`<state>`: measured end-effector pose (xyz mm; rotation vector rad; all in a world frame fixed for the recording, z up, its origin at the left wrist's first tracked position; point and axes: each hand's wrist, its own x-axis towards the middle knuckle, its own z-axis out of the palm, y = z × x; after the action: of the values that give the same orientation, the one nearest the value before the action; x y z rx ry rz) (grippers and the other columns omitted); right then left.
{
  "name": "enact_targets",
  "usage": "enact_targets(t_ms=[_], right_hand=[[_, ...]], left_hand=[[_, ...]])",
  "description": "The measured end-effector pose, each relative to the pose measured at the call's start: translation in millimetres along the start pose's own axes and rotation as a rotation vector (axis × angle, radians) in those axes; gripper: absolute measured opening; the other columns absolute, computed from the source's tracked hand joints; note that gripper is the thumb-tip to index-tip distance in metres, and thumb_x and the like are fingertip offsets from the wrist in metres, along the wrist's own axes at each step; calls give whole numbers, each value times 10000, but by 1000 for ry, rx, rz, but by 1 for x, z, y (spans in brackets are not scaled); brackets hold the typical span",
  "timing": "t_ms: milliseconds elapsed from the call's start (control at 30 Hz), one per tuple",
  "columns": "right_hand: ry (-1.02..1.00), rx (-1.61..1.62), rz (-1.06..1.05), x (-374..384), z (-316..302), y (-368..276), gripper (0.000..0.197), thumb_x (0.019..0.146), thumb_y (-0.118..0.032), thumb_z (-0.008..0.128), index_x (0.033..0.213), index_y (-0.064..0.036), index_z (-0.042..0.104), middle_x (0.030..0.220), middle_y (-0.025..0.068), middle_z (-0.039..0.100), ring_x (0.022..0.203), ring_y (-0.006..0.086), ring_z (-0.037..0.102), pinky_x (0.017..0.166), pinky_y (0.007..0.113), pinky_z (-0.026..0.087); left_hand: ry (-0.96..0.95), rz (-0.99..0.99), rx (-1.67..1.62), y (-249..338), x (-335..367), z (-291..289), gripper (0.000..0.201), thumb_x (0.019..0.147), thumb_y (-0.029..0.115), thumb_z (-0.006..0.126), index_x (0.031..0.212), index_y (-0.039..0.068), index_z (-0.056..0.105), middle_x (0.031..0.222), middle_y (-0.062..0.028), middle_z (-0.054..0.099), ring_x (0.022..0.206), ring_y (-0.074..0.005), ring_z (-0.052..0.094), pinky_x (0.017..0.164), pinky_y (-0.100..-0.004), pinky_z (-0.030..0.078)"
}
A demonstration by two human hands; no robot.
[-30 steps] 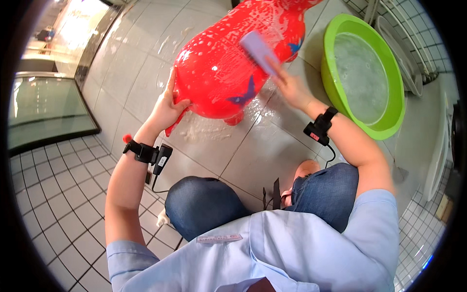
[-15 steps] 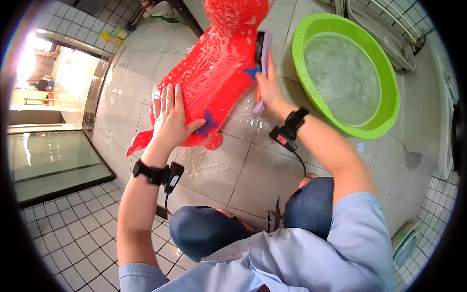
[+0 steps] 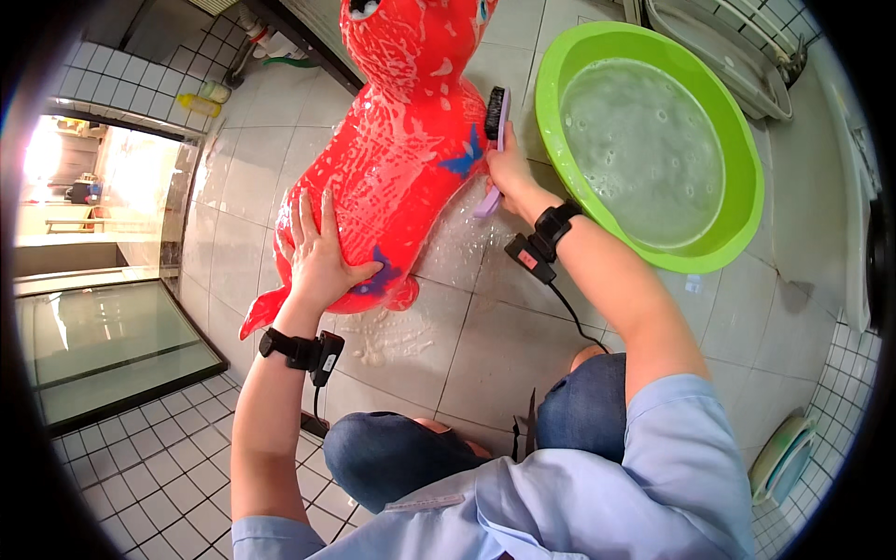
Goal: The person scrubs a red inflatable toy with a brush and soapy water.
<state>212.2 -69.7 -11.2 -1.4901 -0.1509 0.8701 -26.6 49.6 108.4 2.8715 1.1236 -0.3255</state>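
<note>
A red inflatable animal toy (image 3: 392, 177), wet and streaked with white suds, lies on the tiled floor with its head toward the far side. It bears a blue star-like patch (image 3: 463, 155) on its right side and a purple one (image 3: 378, 276) near its tail end. My left hand (image 3: 322, 261) rests flat on the toy's near left part, fingers spread and thumb over the purple patch. In my right hand (image 3: 511, 173) is a scrubbing brush (image 3: 492, 177) with a lilac handle and black bristles. The bristles face the toy's right side, close to the blue patch; whether they touch it I cannot tell.
A lime-green basin (image 3: 747, 219) of cloudy, sudsy water stands to the right, near my right forearm. Foamy water (image 3: 387, 336) lies on the floor before the toy. A glass panel (image 3: 112, 341) with a dark frame is at left. A yellow bottle (image 3: 199, 105) stands far left.
More of the toy's head and its eyes show now. The brush has shifted off the blue patch, leaving it more visible. My left hand keeps its place on the toy.
</note>
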Motion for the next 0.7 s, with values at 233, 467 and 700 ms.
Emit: enact_targets(t_ms=[233, 467, 700], right_hand=[[-144, -526, 147, -55, -31, 57, 763, 813, -46, 456, 1481, -118, 95, 790, 228, 621, 538, 249, 597, 499, 365, 480], [-219, -241, -16, -101, -96, -40, 633, 835, -93, 539, 1429, -144, 327, 599, -39, 435, 388, 70, 381, 357, 221, 336], [179, -902, 186, -67, -260, -52, 604, 772, -62, 527, 1366, -72, 418, 644, 55, 542, 506, 141, 505, 436, 304, 407]], left_hand=[[127, 75, 30, -12, 2, 16, 1156, 616, 493, 782, 1480, 122, 109, 1501, -252, 79, 1389, -424, 111, 1052, -659, 121], [257, 126, 94, -22, -3, 29, 742, 878, 400, 563, 1471, 148, 195, 1507, -208, 125, 1392, -387, 140, 1068, -623, 118], [275, 132, 96, -16, -2, 29, 709, 884, 451, 531, 1458, 149, 247, 1508, -190, 157, 1394, -371, 143, 1088, -603, 111]])
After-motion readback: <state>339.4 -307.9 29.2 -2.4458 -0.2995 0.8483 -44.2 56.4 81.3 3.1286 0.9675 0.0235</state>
